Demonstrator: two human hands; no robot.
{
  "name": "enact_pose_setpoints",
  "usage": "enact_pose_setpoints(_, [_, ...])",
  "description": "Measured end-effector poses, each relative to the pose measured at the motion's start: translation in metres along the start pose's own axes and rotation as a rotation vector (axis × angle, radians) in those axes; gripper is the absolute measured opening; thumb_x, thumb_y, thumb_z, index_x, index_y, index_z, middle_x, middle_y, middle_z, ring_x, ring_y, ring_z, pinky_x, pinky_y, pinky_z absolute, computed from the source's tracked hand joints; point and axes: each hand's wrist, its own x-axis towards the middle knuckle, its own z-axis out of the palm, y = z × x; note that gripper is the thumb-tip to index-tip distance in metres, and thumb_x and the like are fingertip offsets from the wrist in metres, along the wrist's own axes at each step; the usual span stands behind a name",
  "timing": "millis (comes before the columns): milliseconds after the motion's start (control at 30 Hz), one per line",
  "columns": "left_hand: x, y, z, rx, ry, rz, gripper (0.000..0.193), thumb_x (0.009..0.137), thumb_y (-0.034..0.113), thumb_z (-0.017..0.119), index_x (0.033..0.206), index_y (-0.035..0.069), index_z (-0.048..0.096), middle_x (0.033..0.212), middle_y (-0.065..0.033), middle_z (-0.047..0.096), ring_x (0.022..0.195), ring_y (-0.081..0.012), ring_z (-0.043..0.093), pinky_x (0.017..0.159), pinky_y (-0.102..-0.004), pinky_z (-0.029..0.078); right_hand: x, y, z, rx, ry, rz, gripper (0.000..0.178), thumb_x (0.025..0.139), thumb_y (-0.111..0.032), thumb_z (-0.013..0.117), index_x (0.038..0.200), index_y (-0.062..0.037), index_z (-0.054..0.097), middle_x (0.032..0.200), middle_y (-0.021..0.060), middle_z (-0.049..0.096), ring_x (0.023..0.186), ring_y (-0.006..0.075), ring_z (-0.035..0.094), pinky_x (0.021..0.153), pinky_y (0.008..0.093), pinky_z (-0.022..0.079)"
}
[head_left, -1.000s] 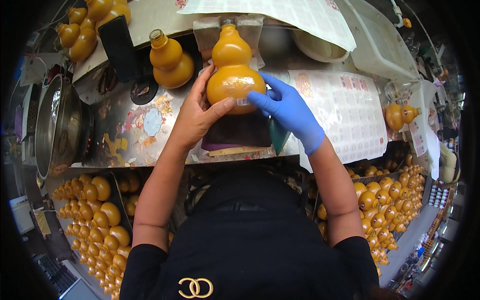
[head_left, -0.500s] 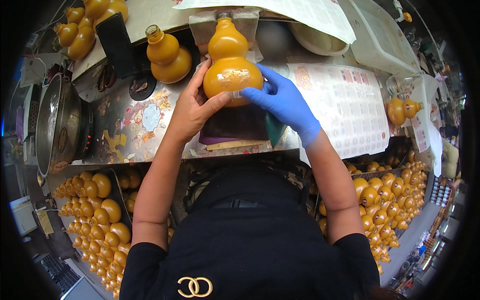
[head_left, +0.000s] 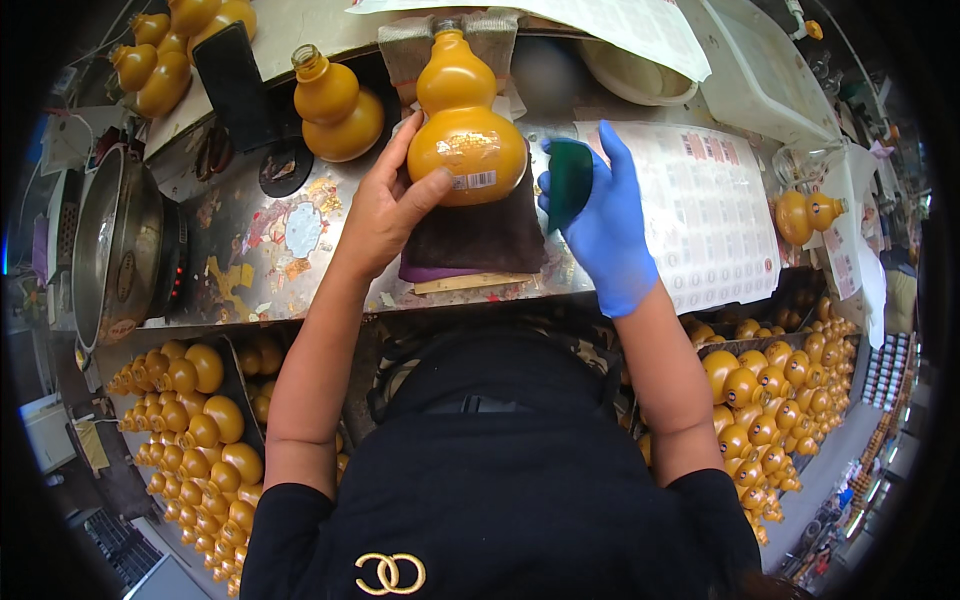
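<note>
An orange gourd-shaped bottle point(head_left: 456, 85) lies tilted back on a dark cloth pad point(head_left: 475, 240), its neck toward a folded grey cloth point(head_left: 402, 58). My bare left hand point(head_left: 385, 215) grips the left side of its wide lower bulb, thumb at the front. A transparent label point(head_left: 470, 158) with gold print and a white barcode patch sits on that bulb. To the right of the bottle and apart from it, my blue-gloved right hand point(head_left: 615, 235) holds a flat dark-green scraper point(head_left: 570, 185) upright between thumb and fingers.
A printed label sheet point(head_left: 700, 220) lies at the right. Another orange bottle point(head_left: 337, 110) stands left, beside a black phone point(head_left: 232, 85). A metal pan point(head_left: 118, 250) sits on a cooker at far left. Crates of orange bottles point(head_left: 205, 430) flank me below the table edge.
My right hand has left the bottle and moved right, lifting the green scraper from beside the pad. The barcode patch now shows fully. My left hand stays on the bottle.
</note>
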Motion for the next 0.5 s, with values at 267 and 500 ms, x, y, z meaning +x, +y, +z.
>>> enact_pose_setpoints(267, [-0.001,-0.002,0.005,0.004,-0.020,0.024,0.082,0.087,0.022,0.069,0.147,-0.004,0.019,0.139,-0.0147,0.040,0.125,-0.0210,0.044,0.105,-0.0324,0.036,-0.026,0.049,0.008,-1.017,-0.119,-0.741,0.033,0.086,-0.010,0.067,0.114,-0.0027,0.050,0.100,0.0103,0.060,0.091,0.0149,0.060,0.081,0.0274,0.049])
enact_pose_setpoints(500, [0.000,-0.002,0.005,0.097,-0.010,0.035,0.082,0.088,0.024,0.069,0.147,-0.003,0.019,0.138,-0.0149,0.042,0.125,-0.0209,0.045,0.104,-0.0320,0.037,-0.016,0.047,-0.011,-0.872,0.028,-0.562,0.033,0.087,-0.014,0.067,0.112,-0.0024,0.049,0.099,0.0089,0.061,0.083,0.0141,0.061,0.075,0.0274,0.051])
